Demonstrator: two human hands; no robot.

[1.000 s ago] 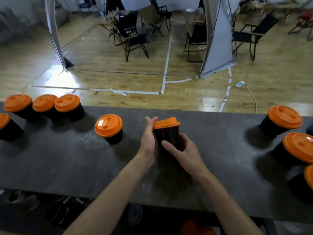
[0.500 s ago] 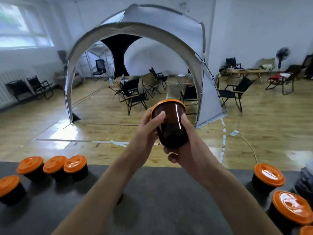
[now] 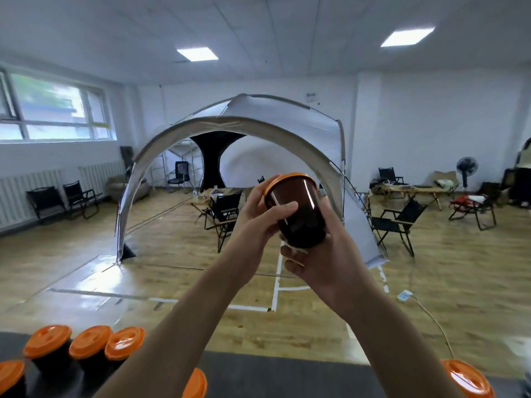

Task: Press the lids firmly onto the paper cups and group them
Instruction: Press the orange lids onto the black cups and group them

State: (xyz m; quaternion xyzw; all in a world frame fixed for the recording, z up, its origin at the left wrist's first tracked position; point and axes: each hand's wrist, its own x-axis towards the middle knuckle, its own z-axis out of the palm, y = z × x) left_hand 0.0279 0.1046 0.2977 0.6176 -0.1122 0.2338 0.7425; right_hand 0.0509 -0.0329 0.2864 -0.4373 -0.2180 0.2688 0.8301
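Tabletop (image 3: 287, 377) mostly cropped; left hand (image 3: 258, 222) and right hand (image 3: 324, 268) fingers (image 3: 287, 209) grip the cup (image 3: 306, 225), lid (image 3: 290, 178) face hidden.

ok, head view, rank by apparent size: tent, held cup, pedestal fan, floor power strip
1. tent
2. held cup, which looks big only because it is close to the camera
3. pedestal fan
4. power strip
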